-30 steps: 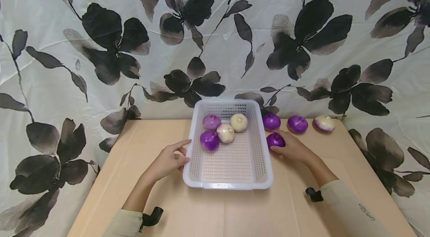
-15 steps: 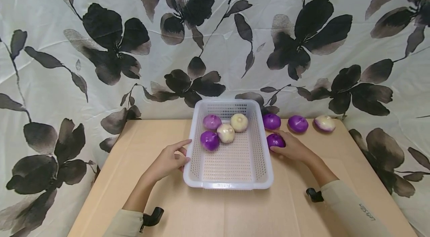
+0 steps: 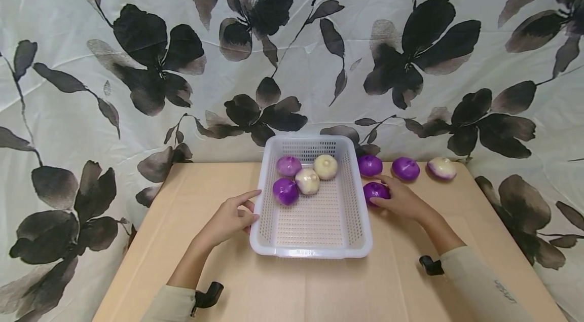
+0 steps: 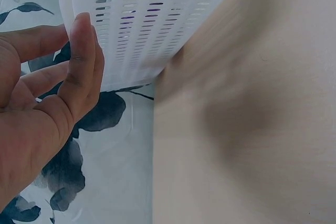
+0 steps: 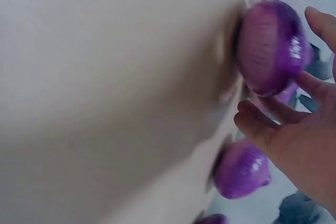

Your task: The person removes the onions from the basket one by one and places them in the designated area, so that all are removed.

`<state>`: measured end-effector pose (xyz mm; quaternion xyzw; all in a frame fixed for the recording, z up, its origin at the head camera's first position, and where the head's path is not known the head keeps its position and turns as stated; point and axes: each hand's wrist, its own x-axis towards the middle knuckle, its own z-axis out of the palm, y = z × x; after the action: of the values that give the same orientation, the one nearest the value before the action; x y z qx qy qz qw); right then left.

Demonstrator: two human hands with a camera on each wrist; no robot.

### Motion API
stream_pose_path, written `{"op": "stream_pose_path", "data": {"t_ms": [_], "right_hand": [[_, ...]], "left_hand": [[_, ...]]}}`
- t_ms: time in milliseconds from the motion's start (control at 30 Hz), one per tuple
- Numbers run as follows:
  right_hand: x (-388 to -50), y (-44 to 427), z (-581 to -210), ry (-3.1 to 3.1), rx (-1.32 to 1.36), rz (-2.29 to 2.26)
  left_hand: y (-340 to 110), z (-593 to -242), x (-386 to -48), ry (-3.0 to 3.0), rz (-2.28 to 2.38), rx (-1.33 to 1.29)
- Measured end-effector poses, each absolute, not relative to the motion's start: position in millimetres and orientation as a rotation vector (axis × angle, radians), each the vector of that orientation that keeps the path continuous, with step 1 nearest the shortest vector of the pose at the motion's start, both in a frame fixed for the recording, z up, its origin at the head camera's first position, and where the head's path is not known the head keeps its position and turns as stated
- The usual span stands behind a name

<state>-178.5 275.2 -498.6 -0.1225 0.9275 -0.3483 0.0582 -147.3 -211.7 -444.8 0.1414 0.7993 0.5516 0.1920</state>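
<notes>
A white perforated plastic basket (image 3: 312, 252) stands on the table with several onions in it, two purple (image 3: 285, 191) and the others pale (image 3: 307, 181). My left hand (image 3: 230, 218) holds its left side, thumb and fingers at the rim; the left wrist view shows the fingers against the basket wall (image 4: 142, 35). Just right of the basket a purple onion (image 5: 268, 48) rests on the table. Around it lies my right hand (image 3: 403, 201), fingers loosely spread; in the right wrist view the thumb stands off the onion, while a fingertip appears to touch its edge.
Along the table's back edge, right of the basket, lie two purple onions (image 3: 370, 165) (image 3: 405, 169) and a pale-and-purple one (image 3: 441, 169). A floral cloth (image 3: 328, 58) hangs directly behind the table (image 3: 292, 286).
My right hand has shifted slightly to the right, its thumb loosening from the purple onion beside the basket. The left hand and the basket stay put.
</notes>
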Motion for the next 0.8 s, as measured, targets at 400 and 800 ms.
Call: {"op": "stream_pose_path", "data": {"t_ms": [400, 800], "right_hand": [[-179.9, 268.1, -431.4, 2.869, -0.448, -0.955], [-209.3, 212.4, -390.3, 2.826, -0.639, -0.849]], "left_hand": [[-210.2, -443.6, -147.3, 2.256, 1.543, 0.398], [-210.7, -442.6, -146.8, 2.246, 1.552, 0.388]]}}
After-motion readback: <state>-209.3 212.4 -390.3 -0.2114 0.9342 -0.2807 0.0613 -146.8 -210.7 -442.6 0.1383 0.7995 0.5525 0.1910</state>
